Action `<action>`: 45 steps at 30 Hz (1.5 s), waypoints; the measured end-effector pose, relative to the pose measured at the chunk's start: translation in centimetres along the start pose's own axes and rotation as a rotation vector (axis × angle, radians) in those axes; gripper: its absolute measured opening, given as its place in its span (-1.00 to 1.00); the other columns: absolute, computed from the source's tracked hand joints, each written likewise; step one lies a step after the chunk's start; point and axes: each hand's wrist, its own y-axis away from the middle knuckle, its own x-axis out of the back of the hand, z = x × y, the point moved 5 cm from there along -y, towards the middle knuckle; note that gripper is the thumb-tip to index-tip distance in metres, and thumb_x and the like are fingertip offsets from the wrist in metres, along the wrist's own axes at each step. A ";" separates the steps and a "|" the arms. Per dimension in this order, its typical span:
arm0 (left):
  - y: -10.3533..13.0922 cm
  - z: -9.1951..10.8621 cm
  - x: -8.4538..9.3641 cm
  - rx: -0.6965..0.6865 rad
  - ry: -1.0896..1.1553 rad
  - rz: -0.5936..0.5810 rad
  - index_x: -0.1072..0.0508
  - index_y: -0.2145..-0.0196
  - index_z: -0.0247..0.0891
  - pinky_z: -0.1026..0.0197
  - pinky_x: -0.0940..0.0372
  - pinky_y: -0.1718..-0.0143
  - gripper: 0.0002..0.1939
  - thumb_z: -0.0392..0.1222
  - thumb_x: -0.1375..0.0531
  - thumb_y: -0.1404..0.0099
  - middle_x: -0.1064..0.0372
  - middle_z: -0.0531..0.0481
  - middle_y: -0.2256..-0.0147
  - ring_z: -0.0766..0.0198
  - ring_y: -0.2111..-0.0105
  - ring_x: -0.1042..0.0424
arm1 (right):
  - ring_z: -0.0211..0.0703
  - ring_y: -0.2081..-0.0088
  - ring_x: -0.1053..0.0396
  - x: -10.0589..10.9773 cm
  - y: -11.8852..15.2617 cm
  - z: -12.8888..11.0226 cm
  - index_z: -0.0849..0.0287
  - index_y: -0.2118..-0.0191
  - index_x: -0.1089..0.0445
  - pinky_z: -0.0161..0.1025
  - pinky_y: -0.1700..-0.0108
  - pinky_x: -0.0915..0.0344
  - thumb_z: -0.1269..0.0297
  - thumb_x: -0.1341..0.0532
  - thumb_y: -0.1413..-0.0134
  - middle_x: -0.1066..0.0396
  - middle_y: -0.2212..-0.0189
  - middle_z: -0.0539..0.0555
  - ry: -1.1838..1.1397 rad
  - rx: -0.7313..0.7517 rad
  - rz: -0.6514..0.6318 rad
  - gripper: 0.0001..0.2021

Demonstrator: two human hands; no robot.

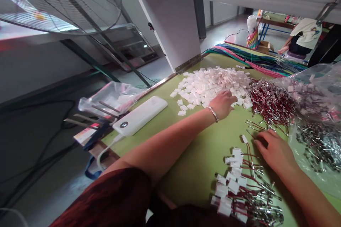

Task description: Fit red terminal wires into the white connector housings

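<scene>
My left hand, with a bangle on the wrist, reaches over the near edge of a pile of small white plastic connector housings. Its fingers are bent and apart; their tips are partly hidden. My right hand is low over the table, its thumb apart from the bent fingers, beside a few loose red wires with silver terminals. Just beyond it is a heap of short dark-red terminal wires. Between me and the hands lie several white connectors with wires fitted, one single piece near my right thumb.
A white power bank with a cable lies on the left table edge, near a plastic bag. Clear bags of metal parts stand at right. Long coloured wires cross the back. A fan is upper left; another person sits beyond.
</scene>
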 end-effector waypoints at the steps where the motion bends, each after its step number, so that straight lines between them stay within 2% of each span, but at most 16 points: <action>1: 0.0 0.2 -0.1 -0.003 0.002 -0.014 -0.47 0.11 -0.31 0.09 -0.22 0.05 -0.73 -0.21 -0.21 -0.22 -0.33 -0.16 0.17 0.07 0.09 -0.28 | -0.16 0.40 -0.35 -0.4 -0.1 0.1 0.13 0.30 -0.39 -0.24 0.39 -0.15 0.22 -0.10 -0.13 -0.40 0.31 0.08 0.075 -0.011 -0.019 -0.84; 5: 0.0 0.0 -0.7 -0.004 -0.044 -0.116 -0.51 0.23 -0.32 0.11 -0.23 0.11 -0.82 -0.24 -0.22 -0.20 -0.31 -0.18 0.18 0.05 0.08 -0.26 | -0.17 0.42 -0.35 -1.4 -0.1 -0.1 0.14 0.35 -0.34 -0.25 0.43 -0.08 0.28 -0.04 -0.19 -0.40 0.32 0.09 0.182 -0.034 -0.081 -0.83; 9: 0.0 -0.1 -1.2 -0.041 -0.041 -0.153 -0.50 0.23 -0.33 0.13 -0.21 0.10 -0.81 -0.30 -0.24 -0.16 -0.30 -0.16 0.17 0.08 0.10 -0.27 | -0.14 0.40 -0.34 -0.9 0.2 0.4 0.14 0.37 -0.31 -0.23 0.40 -0.11 0.31 -0.03 -0.17 -0.40 0.36 0.11 0.053 -0.024 -0.018 -0.84; 12: 0.3 1.1 -1.6 -0.111 0.016 -0.162 -0.49 0.24 -0.35 0.14 -0.20 0.08 -0.81 -0.27 -0.26 -0.15 -0.32 -0.15 0.18 0.11 0.11 -0.27 | -0.13 0.43 -0.34 -0.2 0.1 1.3 0.13 0.38 -0.28 -0.22 0.39 -0.16 0.24 -0.02 -0.15 -0.42 0.45 0.07 -0.169 -0.067 0.011 -0.83; 15: 1.0 3.2 -2.2 -0.215 0.062 -0.187 -0.47 0.23 -0.34 0.15 -0.20 0.07 -0.81 -0.25 -0.25 -0.18 -0.35 -0.13 0.20 0.13 0.13 -0.29 | -0.16 0.50 -0.32 0.2 -0.3 1.8 0.11 0.47 -0.25 -0.23 0.41 -0.20 0.16 -0.02 -0.11 -0.38 0.57 0.01 -0.366 -0.156 -0.034 -0.79; 19: 1.4 4.6 -2.9 -0.259 0.117 -0.179 -0.46 0.16 -0.31 0.14 -0.21 0.08 -0.77 -0.23 -0.24 -0.20 -0.38 -0.11 0.23 0.15 0.16 -0.32 | -0.19 0.55 -0.30 0.5 -0.3 1.6 0.12 0.46 -0.31 -0.26 0.46 -0.21 0.11 -0.04 -0.07 -0.34 0.64 -0.03 -0.480 -0.183 -0.035 -0.76; 23: 1.3 4.4 -3.0 -0.252 0.200 -0.174 -0.50 0.27 -0.29 0.13 -0.23 0.09 -0.87 -0.27 -0.23 -0.19 -0.40 -0.10 0.26 0.17 0.17 -0.35 | -0.19 0.52 -0.33 0.6 0.2 1.5 0.12 0.42 -0.42 -0.26 0.44 -0.23 0.10 -0.08 -0.10 -0.41 0.59 -0.01 -0.404 -0.149 0.004 -0.74; 27: 1.5 4.9 -1.5 -0.281 0.449 -0.125 -0.49 0.25 -0.30 0.16 -0.25 0.08 -0.85 -0.29 -0.24 -0.17 -0.42 -0.10 0.21 0.23 0.16 -0.36 | -0.17 0.44 -0.40 1.1 0.4 1.4 0.11 0.38 -0.47 -0.25 0.37 -0.28 0.13 -0.10 -0.12 -0.50 0.46 0.03 -0.363 -0.074 0.095 -0.75; 30: 2.0 5.6 -0.8 -0.260 0.721 -0.195 -0.50 0.24 -0.26 0.26 -0.30 0.15 -0.83 -0.30 -0.23 -0.17 -0.45 -0.04 0.25 0.32 0.25 -0.40 | -0.16 0.39 -0.42 1.5 0.4 1.1 0.11 0.36 -0.49 -0.25 0.33 -0.30 0.16 -0.10 -0.13 -0.52 0.42 0.04 -0.353 -0.020 0.139 -0.75; 33: 2.3 6.0 -1.0 -0.205 0.913 -0.279 -0.51 0.25 -0.27 0.31 -0.33 0.21 -0.83 -0.30 -0.24 -0.14 -0.47 -0.01 0.30 0.38 0.32 -0.41 | -0.17 0.38 -0.43 1.8 0.5 0.8 0.09 0.35 -0.49 -0.24 0.31 -0.31 0.18 -0.10 -0.14 -0.52 0.40 0.04 -0.329 0.017 0.153 -0.76; 37: 2.4 5.9 -1.3 -0.141 1.044 -0.302 -0.52 0.28 -0.28 0.33 -0.33 0.23 -0.83 -0.29 -0.26 -0.11 -0.47 -0.01 0.31 0.38 0.33 -0.41 | -0.16 0.39 -0.43 2.1 0.6 0.9 0.09 0.31 -0.49 -0.23 0.31 -0.32 0.18 -0.09 -0.15 -0.53 0.39 0.03 -0.305 0.007 0.191 -0.77; 41: 2.3 5.8 -1.4 -0.095 1.133 -0.316 -0.53 0.31 -0.29 0.35 -0.32 0.26 -0.84 -0.33 -0.28 -0.08 -0.47 0.00 0.34 0.41 0.36 -0.41 | -0.17 0.35 -0.44 2.3 0.6 0.8 0.08 0.28 -0.48 -0.23 0.28 -0.31 0.20 -0.08 -0.17 -0.53 0.33 0.04 -0.235 0.069 0.196 -0.78; 45: 2.4 6.1 -1.7 -0.035 1.181 -0.345 -0.52 0.35 -0.31 0.42 -0.28 0.44 -0.82 -0.36 -0.32 -0.01 -0.42 0.08 0.50 0.48 0.52 -0.34 | -0.17 0.41 -0.41 2.3 0.9 0.2 0.13 0.28 -0.45 -0.25 0.33 -0.25 0.23 -0.05 -0.20 -0.51 0.39 0.06 -0.070 0.110 0.233 -0.76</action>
